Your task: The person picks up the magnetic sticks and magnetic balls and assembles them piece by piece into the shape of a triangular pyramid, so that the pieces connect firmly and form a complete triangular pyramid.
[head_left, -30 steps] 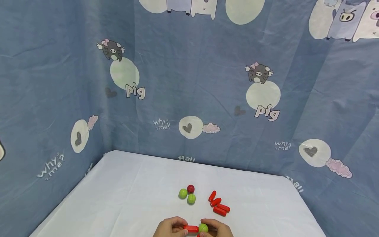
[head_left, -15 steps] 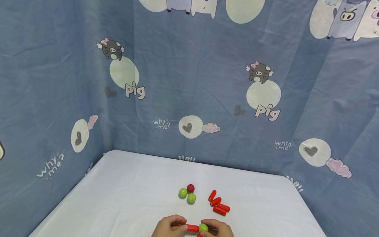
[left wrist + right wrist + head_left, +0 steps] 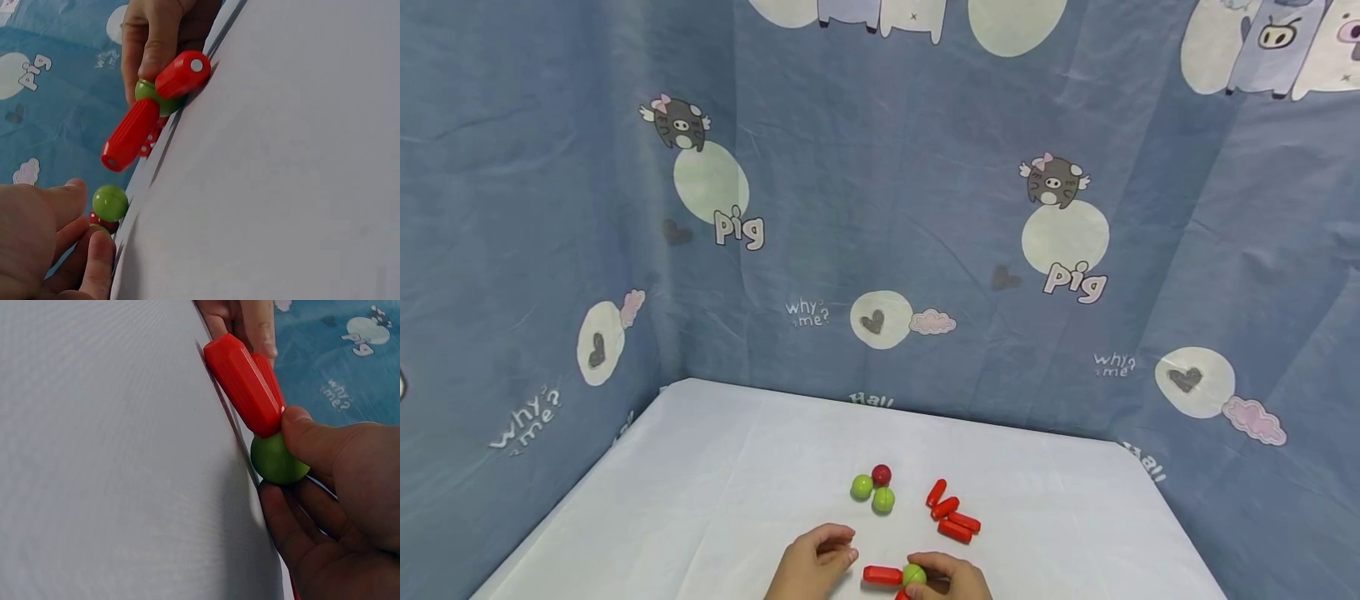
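Observation:
My right hand (image 3: 953, 577) grips a green ball (image 3: 913, 575) between thumb and fingers. Two red rods stick out from that ball; one rod (image 3: 882, 576) points left, and the other rod (image 3: 244, 384) angles toward the body, mostly cut off by the head view's lower edge. Their free ends show small silvery discs in the left wrist view. My left hand (image 3: 812, 560) hovers just left of the first rod's end, apart from it, with loosely bent fingers and nothing between them. The right thumb (image 3: 306, 437) lies at the spot where ball and rod meet.
Farther back on the white table (image 3: 760, 467) two green balls (image 3: 883, 500) and a dark red ball (image 3: 882, 475) sit in a cluster. Right of them lie several loose red rods (image 3: 955, 531). A patterned blue cloth (image 3: 880, 208) hangs behind and at the sides.
My left hand has let go of the left-pointing red rod and drawn back to the left. The right hand keeps the green ball in nearly the same place.

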Tool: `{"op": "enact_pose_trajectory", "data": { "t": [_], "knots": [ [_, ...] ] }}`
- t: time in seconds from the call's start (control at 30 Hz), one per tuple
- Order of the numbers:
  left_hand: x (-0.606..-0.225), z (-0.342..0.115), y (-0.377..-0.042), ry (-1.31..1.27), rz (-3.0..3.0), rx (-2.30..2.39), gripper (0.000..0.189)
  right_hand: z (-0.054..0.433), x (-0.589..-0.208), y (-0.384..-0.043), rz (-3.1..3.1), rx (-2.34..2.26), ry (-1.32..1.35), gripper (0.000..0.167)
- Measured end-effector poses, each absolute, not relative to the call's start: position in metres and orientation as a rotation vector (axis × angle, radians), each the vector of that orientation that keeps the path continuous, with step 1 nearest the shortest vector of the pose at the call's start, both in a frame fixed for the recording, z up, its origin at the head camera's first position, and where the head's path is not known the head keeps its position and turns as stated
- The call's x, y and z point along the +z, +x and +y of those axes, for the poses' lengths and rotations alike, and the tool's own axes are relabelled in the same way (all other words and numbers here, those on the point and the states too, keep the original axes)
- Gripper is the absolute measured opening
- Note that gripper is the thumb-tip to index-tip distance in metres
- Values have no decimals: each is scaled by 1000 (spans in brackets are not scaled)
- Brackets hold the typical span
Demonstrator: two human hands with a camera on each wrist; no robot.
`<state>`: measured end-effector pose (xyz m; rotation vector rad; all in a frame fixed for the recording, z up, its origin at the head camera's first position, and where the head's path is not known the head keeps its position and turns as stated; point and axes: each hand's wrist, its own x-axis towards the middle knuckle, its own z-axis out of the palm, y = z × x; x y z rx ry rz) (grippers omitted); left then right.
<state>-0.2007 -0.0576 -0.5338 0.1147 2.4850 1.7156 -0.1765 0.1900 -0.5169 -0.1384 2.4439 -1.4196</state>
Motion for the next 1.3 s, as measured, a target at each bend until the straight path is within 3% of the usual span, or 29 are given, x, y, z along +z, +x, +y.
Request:
{"op": "enact_pose_trajectory", "data": {
  "t": [1.3],
  "knots": [
    [-537, -49, -257, 108, 2787, 1773, 37, 192, -515, -177, 2440, -1412, -150, 50]
  ]
}}
